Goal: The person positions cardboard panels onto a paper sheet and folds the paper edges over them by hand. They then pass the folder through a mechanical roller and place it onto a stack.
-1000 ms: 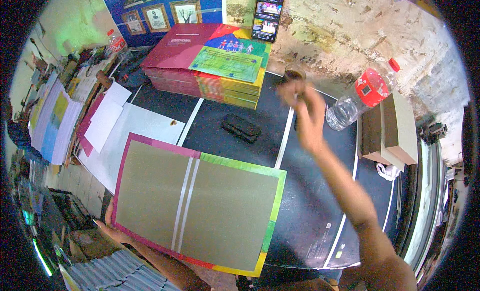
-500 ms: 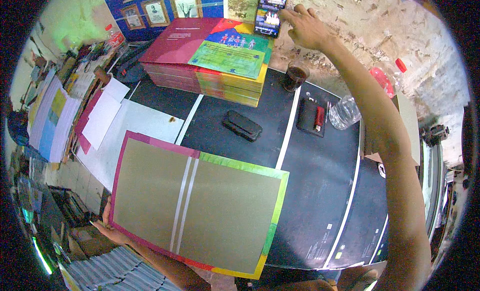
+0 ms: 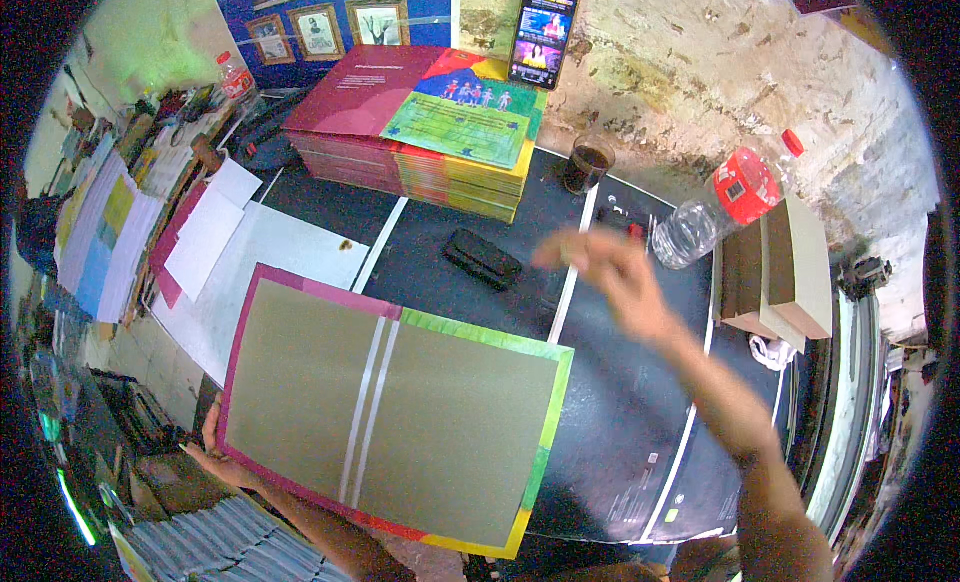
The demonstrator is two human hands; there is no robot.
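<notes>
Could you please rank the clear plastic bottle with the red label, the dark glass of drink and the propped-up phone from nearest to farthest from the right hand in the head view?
From the right hand:
1. Clear plastic bottle with the red label, lying just to its right.
2. Dark glass of drink, beyond the hand, by the wall.
3. Propped-up phone, farthest, leaning on the wall.

My right hand (image 3: 610, 272) is smeared by motion blur above the black table (image 3: 640, 422), so I cannot make out its fingers or whether it holds anything. My left hand (image 3: 215, 457) is mostly hidden under the open book cover (image 3: 395, 407), with only the fingertips and wrist showing. A small dark object behind the blurred hand, beside the plastic bottle (image 3: 720, 207), is too covered to identify.
</notes>
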